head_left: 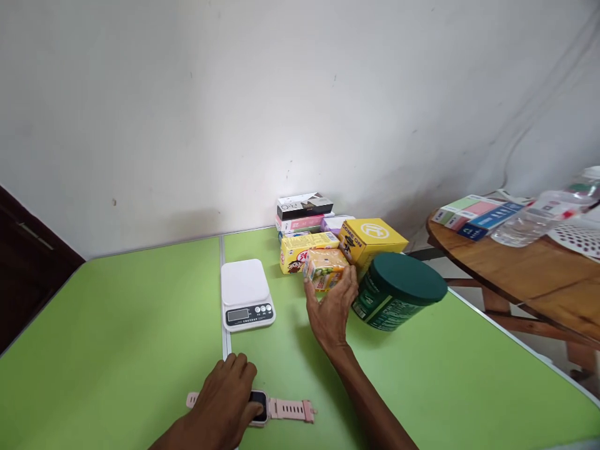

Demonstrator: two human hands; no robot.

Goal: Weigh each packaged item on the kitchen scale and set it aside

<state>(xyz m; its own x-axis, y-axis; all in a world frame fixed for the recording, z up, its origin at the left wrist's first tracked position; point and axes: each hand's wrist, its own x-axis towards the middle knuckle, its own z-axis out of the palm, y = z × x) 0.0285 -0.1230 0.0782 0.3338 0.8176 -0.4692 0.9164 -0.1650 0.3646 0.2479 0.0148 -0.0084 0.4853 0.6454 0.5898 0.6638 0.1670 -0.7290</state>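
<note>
A smartwatch with a pink strap (291,409) lies flat on the green table near the front. Over it is my left hand (224,390), its thumb on the dark screen and its curled fingers covering part of the strap. Further back, my right hand (332,307) grips a small orange plastic-wrapped box (325,262), thumb on the left side and fingers on the right. Touching or just behind that box is a yellow snack box (309,247). Right of my right hand stands a dark green lidded tub (398,290). A white digital scale (246,284) sits to the left.
Behind the snack box, a black-and-white box (304,205) tops a stack against the wall. A larger yellow box (372,237) stands behind the tub. On the right, a wooden table (520,275) bears flat boxes (478,215), a clear plastic bottle (534,219) and a white perforated basket (579,237).
</note>
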